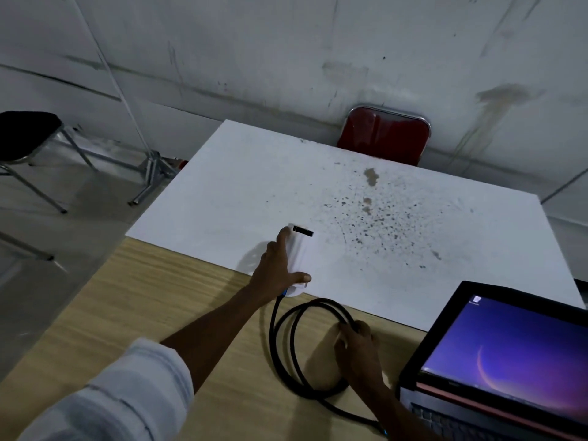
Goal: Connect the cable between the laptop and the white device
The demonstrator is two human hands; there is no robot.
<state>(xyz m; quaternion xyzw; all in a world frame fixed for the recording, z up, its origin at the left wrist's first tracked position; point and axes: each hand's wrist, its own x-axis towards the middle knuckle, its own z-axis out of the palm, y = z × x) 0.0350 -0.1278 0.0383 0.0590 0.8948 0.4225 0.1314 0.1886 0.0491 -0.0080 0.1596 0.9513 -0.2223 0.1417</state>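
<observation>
A long white device point(302, 249) with a black strip at its far end lies on the white board point(222, 186). My left hand point(278, 272) grips it from the left side, thumb across its near end. A black cable point(286, 351) with a blue plug enters the device's near end, loops on the wooden table and runs toward the laptop point(509, 361) at the lower right. My right hand point(358, 342) is closed on the far right part of the cable loop. The cable's end at the laptop is hidden behind my right forearm.
The wooden table point(127, 313) carries the stained white board. A red chair point(385, 135) stands behind the board against the wall. A black stool point(25, 135) and a metal stand base point(152, 173) are on the floor at the left.
</observation>
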